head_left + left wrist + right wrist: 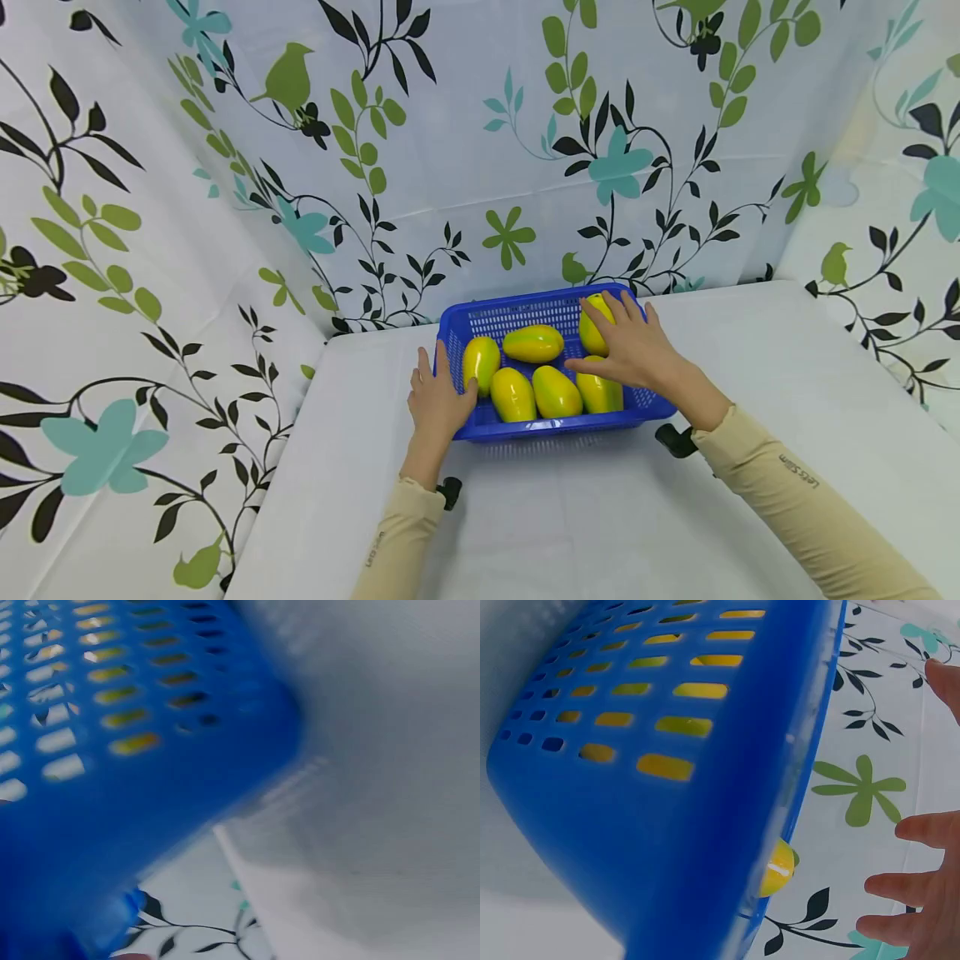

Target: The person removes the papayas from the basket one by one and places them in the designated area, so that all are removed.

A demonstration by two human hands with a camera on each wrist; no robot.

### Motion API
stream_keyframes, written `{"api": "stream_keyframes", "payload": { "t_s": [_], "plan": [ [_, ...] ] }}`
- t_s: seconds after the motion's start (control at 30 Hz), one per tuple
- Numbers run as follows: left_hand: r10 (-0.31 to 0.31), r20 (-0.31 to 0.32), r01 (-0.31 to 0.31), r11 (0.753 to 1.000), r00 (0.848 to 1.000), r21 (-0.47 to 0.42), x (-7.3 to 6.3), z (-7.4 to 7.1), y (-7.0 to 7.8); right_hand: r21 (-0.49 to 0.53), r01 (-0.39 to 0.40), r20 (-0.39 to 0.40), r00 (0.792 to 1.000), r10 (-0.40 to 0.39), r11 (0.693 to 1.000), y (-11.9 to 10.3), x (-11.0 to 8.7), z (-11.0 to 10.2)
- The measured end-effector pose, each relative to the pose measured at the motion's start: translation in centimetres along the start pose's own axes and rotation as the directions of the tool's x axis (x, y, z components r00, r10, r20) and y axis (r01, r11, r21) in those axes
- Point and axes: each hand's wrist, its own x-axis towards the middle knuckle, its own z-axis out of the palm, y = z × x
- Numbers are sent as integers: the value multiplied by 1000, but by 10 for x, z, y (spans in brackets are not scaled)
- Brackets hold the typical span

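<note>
patterned cloth (450, 142) is edging the white table (555, 517), itself stretching to frame bottom; blue basket (540, 428) is sitting at centre; left hand (438, 402) is bordering its left rim, right hand (636, 348) overhanging its right end, both released; yellow fruits (557, 393) are lying inside.

Cloth (465, 150) behind, tabletop (540, 521) beneath, I see fruits (557, 393) in a basket (555, 427), left hand (437, 402) beside its left end, right hand (636, 348) above its right.

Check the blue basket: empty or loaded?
Loaded: the head view shows at least six yellow fruits inside the blue basket. The right hand hides part of the inside.
</note>
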Motion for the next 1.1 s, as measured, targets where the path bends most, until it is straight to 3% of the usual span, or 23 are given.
{"api": "stream_keyframes", "payload": {
  "t_s": [0.13, 0.33, 0.63, 1.1],
  "plan": [
    [-53, 16, 54, 997, 998, -60, 2, 1, -13, -7, 2, -10, 1000, -2, 1000, 0, 2, 0],
    [-8, 21, 10, 995, 1000, -100, 2, -1, -16, -8, 8, -20, 1000, -8, 1000, -1, 4, 0],
    [7, 13, -4, 987, 1000, -162, 0, -5, -18, 11, 21, -16, 1000, -21, 1000, -3, 8, 1],
    [25, -5, -25, 977, 1000, -211, -2, -4, -33, 62, 59, 52, 997, -62, 996, -8, 15, 22]
  ]
}}
